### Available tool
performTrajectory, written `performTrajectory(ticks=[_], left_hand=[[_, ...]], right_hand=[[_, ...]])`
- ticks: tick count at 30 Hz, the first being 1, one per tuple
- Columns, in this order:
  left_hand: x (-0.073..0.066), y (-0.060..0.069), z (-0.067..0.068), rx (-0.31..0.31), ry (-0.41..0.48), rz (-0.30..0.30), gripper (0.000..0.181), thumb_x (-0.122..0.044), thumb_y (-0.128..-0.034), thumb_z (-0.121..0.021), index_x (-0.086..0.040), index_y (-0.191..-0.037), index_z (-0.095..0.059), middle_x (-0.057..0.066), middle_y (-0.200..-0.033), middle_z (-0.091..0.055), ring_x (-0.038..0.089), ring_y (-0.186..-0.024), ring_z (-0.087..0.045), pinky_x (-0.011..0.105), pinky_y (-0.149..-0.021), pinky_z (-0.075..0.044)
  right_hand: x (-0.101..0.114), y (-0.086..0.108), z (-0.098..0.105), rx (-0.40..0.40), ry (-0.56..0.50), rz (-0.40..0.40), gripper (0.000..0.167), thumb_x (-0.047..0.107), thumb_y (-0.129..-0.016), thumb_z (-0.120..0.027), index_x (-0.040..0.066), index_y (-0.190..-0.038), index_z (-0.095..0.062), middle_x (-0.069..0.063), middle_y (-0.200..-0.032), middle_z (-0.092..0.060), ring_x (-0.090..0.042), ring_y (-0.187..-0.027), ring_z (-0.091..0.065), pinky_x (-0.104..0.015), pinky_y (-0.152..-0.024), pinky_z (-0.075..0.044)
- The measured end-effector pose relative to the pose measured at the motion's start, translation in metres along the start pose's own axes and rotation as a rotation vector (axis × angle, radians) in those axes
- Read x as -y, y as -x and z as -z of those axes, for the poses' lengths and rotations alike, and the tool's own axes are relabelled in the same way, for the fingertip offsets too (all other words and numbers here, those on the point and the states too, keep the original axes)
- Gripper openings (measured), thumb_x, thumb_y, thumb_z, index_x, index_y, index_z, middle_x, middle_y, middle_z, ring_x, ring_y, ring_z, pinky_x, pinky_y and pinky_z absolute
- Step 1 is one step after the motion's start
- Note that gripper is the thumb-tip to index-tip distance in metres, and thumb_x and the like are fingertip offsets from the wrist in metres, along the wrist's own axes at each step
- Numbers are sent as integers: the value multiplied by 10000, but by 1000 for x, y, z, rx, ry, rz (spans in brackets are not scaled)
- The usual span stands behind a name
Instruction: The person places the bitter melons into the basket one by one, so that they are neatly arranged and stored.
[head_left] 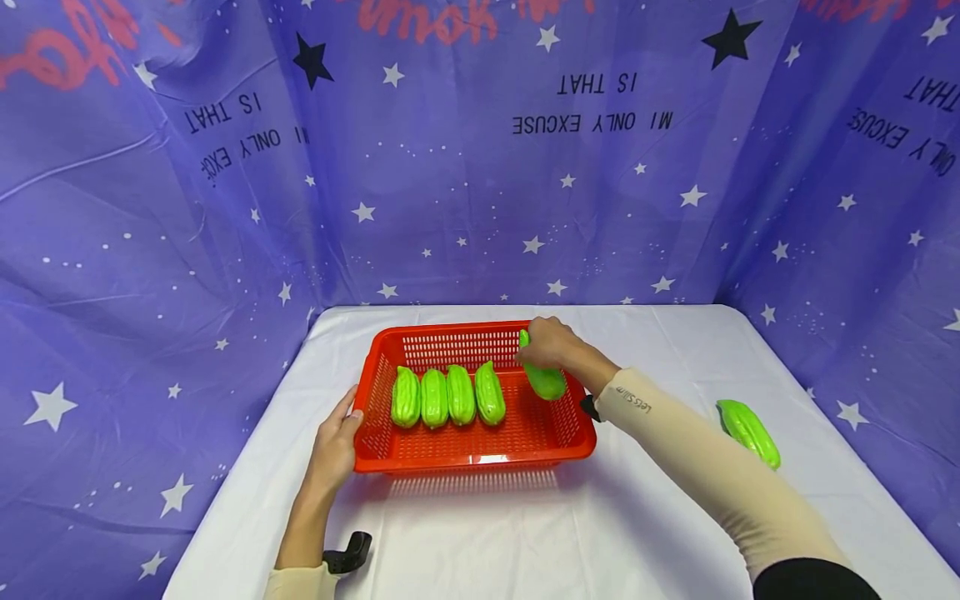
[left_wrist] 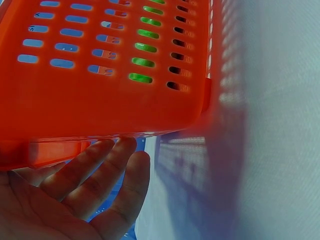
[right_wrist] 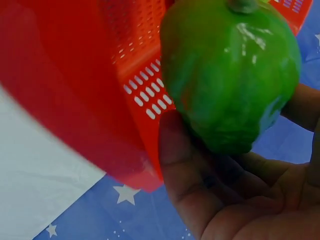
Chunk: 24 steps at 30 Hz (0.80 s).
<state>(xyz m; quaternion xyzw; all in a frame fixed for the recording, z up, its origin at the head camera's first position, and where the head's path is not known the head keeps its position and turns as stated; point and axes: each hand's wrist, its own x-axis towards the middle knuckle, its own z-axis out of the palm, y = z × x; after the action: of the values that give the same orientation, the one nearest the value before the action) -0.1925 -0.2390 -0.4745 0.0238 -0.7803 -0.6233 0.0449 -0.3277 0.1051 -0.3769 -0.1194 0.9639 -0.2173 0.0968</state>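
A red plastic basket point(head_left: 480, 458) with slotted walls stands on the table, and several bright green, glossy, ridged gourds point(head_left: 434, 400) lie side by side in its left half. My left hand point(head_left: 335, 446) holds the basket's left rim, the thumb on top and the fingers under the edge point(left_wrist: 95, 190). Over the basket's right end, my right hand point(head_left: 551, 343) grips another green gourd point(head_left: 546, 383). The right wrist view shows this gourd point(right_wrist: 230, 75) from its stem end, with fingers point(right_wrist: 182, 165) curled around it. Whether it touches the basket floor I cannot tell.
One more green gourd point(head_left: 750, 433) lies on the white tablecloth point(head_left: 660, 508) at the right, beyond my right forearm. A purple curtain point(head_left: 480, 183) with stars hangs behind the table and along both sides.
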Motion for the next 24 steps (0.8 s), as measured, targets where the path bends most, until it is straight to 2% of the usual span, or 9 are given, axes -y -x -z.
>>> performTrajectory(ticks=[5, 10, 17, 24], left_hand=[[0, 0, 0, 3, 7, -3, 540, -155, -1100, -336, -139, -1628, -227, 260, -1545, -414, 361, -1342, -464, 481, -1122, -353], [0, 0, 0, -2, 0, -1, 540, -157, -1099, -340, -134, -1627, -230, 242, -1559, -403, 348, -1363, -443, 434, -1128, -343], [-1, 0, 0, -11, -11, -17, 534, -146, -1093, -348, -103, -1618, -256, 274, -1518, -444, 357, -1299, -497, 392, -1067, -410], [0, 0, -1, -19, -14, -26, 527, -143, -1093, -349, -89, -1612, -269, 308, -1457, -495, 368, -1233, -539, 305, -980, -463]], right_hand=[[6, -4, -7, 29, 26, 17, 259, 245, -864, -751, 53, -781, -599, -82, -730, -591, -196, -612, -578, -286, -518, -493], [13, -7, -11, 96, 59, -28, 239, 247, -885, -729, 52, -810, -612, -73, -748, -598, -186, -618, -581, -279, -526, -492], [18, -15, -20, 200, -17, -118, 199, 186, -916, -715, 11, -899, -622, -134, -850, -651, -250, -672, -660, -425, -673, -602], [21, -26, -29, 292, -40, -174, 213, 186, -941, -704, -16, -941, -636, -156, -881, -666, -318, -718, -695, -507, -673, -601]])
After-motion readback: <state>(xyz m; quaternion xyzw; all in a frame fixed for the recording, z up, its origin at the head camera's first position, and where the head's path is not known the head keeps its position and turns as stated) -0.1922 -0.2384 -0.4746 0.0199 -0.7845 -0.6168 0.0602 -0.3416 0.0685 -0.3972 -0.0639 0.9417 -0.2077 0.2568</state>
